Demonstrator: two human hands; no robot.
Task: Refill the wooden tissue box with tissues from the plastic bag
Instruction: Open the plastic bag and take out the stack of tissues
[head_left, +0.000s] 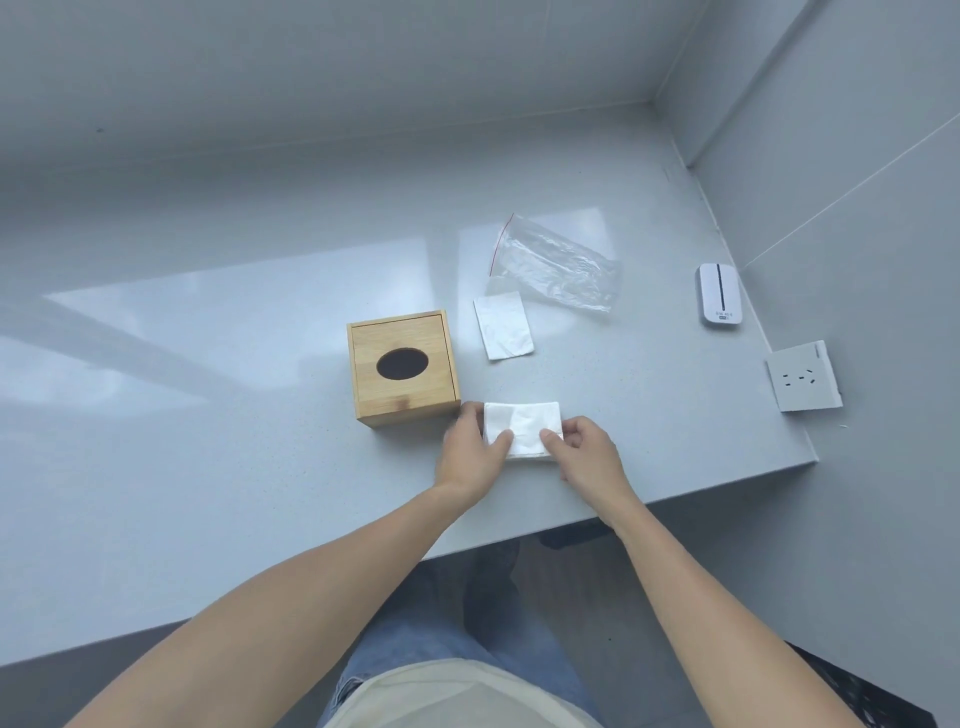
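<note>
Box (404, 368) was light wood, matt. Bag (556, 267) was clear crinkled plastic, shiny. Tissues (523, 427) were soft white paper. Counter (260, 415) was smooth, glossy grey.

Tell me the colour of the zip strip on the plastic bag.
Red, a thin line along the open end of the plastic bag, seen in the head view.

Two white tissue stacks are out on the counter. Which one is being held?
The near tissue stack, just right of the wooden tissue box, pinched by the left hand and right hand. The far tissue stack lies untouched by the plastic bag.
</note>
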